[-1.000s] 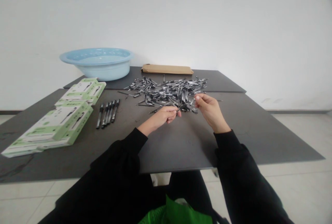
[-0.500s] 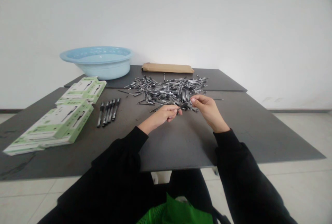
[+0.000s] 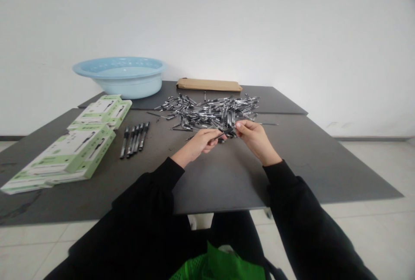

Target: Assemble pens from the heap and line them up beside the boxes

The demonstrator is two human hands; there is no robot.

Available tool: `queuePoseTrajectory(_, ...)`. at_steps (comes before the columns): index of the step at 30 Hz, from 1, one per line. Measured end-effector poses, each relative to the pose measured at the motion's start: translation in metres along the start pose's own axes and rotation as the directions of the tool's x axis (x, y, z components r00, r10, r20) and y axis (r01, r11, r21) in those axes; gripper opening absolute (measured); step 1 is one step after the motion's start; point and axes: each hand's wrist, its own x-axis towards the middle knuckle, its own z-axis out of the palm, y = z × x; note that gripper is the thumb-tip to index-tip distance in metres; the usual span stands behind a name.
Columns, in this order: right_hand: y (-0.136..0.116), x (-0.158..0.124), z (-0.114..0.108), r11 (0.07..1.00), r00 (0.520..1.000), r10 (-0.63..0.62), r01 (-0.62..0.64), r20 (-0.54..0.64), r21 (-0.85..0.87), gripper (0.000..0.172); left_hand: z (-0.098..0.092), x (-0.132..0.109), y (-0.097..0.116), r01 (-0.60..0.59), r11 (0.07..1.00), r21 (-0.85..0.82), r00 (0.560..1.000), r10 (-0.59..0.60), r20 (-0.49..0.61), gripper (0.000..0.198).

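My left hand (image 3: 204, 140) and my right hand (image 3: 253, 135) meet over the dark table (image 3: 220, 176), both closed on one black pen (image 3: 226, 132) held between them. The left pinches its near end, the right its far end. Just behind the hands lies a big loose pile of pens (image 3: 214, 113). Both sleeves are black.
Several black pens in a row (image 3: 134, 135) lie to the left. Green-and-white boxes (image 3: 73, 148) are stacked at the left edge. A light blue basin (image 3: 119, 74) and a flat brown envelope (image 3: 209, 84) sit at the back. White wall behind, tiled floor around.
My right hand has moved left toward the left hand, closing on the pen's far end. The left hand has risen slightly.
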Motion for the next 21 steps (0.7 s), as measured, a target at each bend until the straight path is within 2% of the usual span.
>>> queuePoseTrajectory(3, 0.0005, 0.0005, 0.0011, 0.998, 1.0, 0.024, -0.024, -0.008, 0.06, 0.031, 0.0045, 0.001, -0.0006, -0.008, 1.0, -0.002, 0.998, 0.008, -0.056, 0.033)
queuePoseTrajectory(8, 0.0047, 0.001, 0.0004, 0.998, 1.0, 0.026, -0.025, -0.006, 0.053, 0.028, 0.0076, -0.001, 0.0029, -0.004, 0.999, -0.039, 0.993, -0.001, -0.122, 0.022)
queuePoseTrajectory(10, 0.0067, 0.001, 0.0001, 0.999, 1.0, 0.021, -0.021, 0.009, 0.049, 0.027, 0.0066, -0.0018, 0.0043, 0.007, 0.996, -0.086, 0.989, -0.019, -0.145, 0.023)
queuePoseTrajectory(14, 0.0076, 0.0006, -0.0004, 1.0, 1.0, 0.011, -0.012, 0.026, 0.024, 0.026, 0.0054, -0.0012, 0.004, 0.059, 0.984, -0.169, 0.993, -0.075, -0.092, 0.024)
queuePoseTrajectory(16, 0.0069, 0.0002, -0.0006, 1.0, 0.999, 0.009, -0.01, 0.033, 0.008, 0.027, 0.006, -0.0004, 0.0033, 0.067, 0.986, -0.153, 0.994, -0.079, -0.079, 0.028)
queuePoseTrajectory(21, 0.0064, -0.0006, -0.0008, 1.0, 0.999, -0.002, 0.003, 0.04, -0.029, 0.028, 0.0068, -0.0006, 0.0057, 0.048, 0.996, -0.082, 0.985, -0.06, -0.16, 0.024)
